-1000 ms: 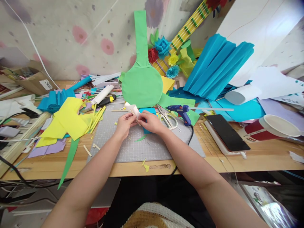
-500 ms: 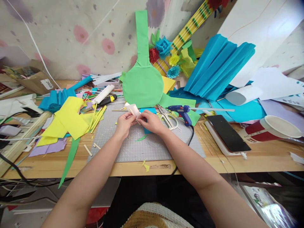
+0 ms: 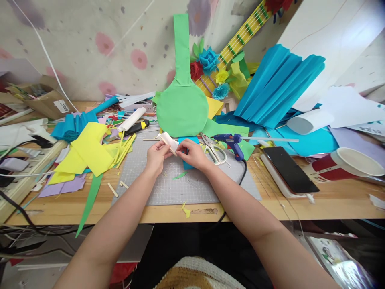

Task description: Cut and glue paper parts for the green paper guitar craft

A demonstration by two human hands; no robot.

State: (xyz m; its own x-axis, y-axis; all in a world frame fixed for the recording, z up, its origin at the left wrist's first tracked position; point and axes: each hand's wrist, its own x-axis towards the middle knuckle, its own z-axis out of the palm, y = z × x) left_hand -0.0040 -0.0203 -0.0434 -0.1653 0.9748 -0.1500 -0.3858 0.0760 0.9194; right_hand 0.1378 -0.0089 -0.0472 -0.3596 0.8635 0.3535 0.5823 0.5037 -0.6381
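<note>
Over the grey cutting mat (image 3: 159, 188), my left hand (image 3: 157, 157) pinches a small folded strip of white paper (image 3: 169, 141), with what looks like a thin pale stick along its near edge. My right hand (image 3: 194, 154) grips the right end of the same strip, its fingers closed. A piece of blue paper (image 3: 188, 165) lies partly under my right hand. Just behind the hands stands a green paper-covered shape (image 3: 183, 108) with a round body and a straight neck. White-handled scissors (image 3: 215, 154) and a blue glue gun (image 3: 231, 141) rest to the right.
Yellow paper pieces (image 3: 90, 150) and yellow strips (image 3: 125, 150) lie at left, near a utility knife (image 3: 137, 127). At right are a phone (image 3: 288, 168) and a paper cup (image 3: 333, 164). Blue crepe paper (image 3: 276, 88) leans behind. The glue gun's cord (image 3: 243, 176) runs over the front edge.
The white paper strip has tilted slightly in my fingers, showing more of its face. Both hands stay almost in place. The whole view has shifted a little.
</note>
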